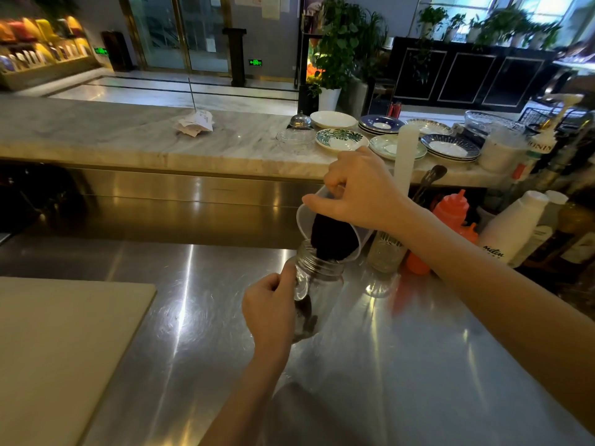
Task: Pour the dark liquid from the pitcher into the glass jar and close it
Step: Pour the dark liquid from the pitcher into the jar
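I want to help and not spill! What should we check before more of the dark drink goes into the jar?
1. Pitcher spout over the glass jar mouth: ok.
2. Left hand gripping the jar: ok.
3. Right hand gripping the tilted pitcher: ok.
4. Room left in the jar: ok, only a little dark liquid at the bottom.
5. Jar standing straight: not ok, it tilts.
6. Lid ready nearby: cannot tell, none seen.
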Demonstrator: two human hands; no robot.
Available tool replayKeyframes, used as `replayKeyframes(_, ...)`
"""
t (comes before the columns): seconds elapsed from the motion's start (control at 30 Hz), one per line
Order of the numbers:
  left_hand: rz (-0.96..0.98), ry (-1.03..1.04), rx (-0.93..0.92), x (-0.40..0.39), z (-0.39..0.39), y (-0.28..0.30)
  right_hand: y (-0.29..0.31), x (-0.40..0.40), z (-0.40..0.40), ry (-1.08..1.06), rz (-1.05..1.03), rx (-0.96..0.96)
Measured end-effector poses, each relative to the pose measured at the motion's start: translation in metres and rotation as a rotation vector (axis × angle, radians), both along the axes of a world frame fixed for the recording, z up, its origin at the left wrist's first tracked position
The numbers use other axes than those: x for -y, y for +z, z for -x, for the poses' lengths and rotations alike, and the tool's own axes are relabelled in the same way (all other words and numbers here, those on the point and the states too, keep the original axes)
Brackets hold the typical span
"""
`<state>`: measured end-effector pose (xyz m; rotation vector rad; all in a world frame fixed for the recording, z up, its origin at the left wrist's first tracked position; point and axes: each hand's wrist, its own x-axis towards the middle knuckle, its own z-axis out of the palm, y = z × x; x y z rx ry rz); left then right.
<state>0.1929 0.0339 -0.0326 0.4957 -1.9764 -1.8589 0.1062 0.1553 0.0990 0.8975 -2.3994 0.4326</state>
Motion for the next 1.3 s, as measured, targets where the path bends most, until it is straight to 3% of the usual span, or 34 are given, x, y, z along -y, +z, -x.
replayKeyframes(1.3, -0.078, -0.019, 0.020, -0.0038, -0.0050, 0.0057, 0.0010, -0.0035, -0.0072, 0.005, -0.029, -0.069)
